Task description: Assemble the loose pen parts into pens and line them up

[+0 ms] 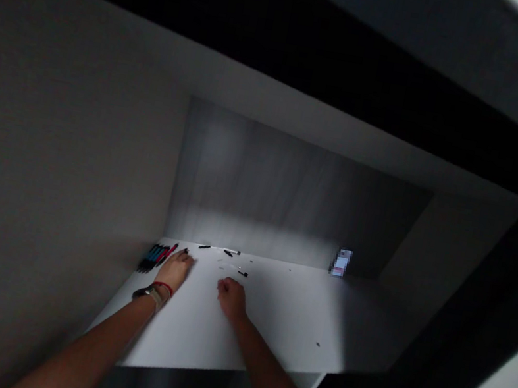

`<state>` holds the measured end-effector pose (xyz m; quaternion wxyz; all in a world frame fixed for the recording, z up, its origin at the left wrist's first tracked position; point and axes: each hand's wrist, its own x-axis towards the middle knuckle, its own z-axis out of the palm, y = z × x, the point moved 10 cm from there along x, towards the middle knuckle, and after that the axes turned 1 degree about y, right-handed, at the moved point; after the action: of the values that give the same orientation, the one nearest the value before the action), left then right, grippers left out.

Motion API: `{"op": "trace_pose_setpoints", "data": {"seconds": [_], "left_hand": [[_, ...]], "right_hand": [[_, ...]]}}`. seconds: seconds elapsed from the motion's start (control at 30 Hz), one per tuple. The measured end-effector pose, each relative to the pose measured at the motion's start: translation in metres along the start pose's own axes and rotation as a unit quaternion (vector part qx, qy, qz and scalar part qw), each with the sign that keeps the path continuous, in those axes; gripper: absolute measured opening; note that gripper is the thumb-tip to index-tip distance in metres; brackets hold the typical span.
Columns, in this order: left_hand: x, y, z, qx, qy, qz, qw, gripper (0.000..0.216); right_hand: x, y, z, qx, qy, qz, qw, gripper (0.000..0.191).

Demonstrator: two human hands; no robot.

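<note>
My left hand (177, 268) rests on the white desk (287, 319) near its back left corner, fingers curled beside a row of coloured pens (156, 255); a watch and a red band circle its wrist. My right hand (231, 297) lies further right on the desk with its fingers bent, close to small black pen parts (241, 273). Other loose black pieces (227, 252) lie along the lit back edge. The picture is too dim and small to show whether either hand holds anything.
A small white and pink object (342, 263) stands at the back right of the desk. A wall closes the desk's left side and a dark shelf hangs overhead. A grey panel backs the desk.
</note>
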<state>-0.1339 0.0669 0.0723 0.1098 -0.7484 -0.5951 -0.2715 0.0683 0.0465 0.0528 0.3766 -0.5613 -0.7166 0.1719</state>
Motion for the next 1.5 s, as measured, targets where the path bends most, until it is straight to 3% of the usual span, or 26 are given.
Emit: {"op": "trace_pose_setpoints", "data": {"seconds": [0.53,0.83,1.0,1.3,1.5], "left_hand": [[-0.013,0.000,-0.005,-0.039,0.003,-0.003,0.999,0.045],[-0.017,-0.005,-0.006,-0.024,-0.005,-0.024,0.999,0.046],[-0.005,-0.003,0.002,-0.082,-0.003,-0.013,0.997,0.039],[0.008,0.030,0.019,-0.164,-0.025,0.049,0.985,0.033],[0.024,0.048,0.034,-0.157,-0.032,0.064,0.985,0.031]], "right_hand": [[-0.005,0.010,0.011,0.166,-0.040,-0.027,0.985,0.034],[-0.004,0.016,0.014,0.162,-0.043,-0.036,0.985,0.033],[-0.003,0.012,0.015,0.141,-0.055,-0.042,0.988,0.031],[-0.011,-0.004,0.008,0.081,-0.057,-0.077,0.992,0.032],[-0.013,-0.012,0.005,0.054,-0.035,-0.102,0.993,0.033]]}}
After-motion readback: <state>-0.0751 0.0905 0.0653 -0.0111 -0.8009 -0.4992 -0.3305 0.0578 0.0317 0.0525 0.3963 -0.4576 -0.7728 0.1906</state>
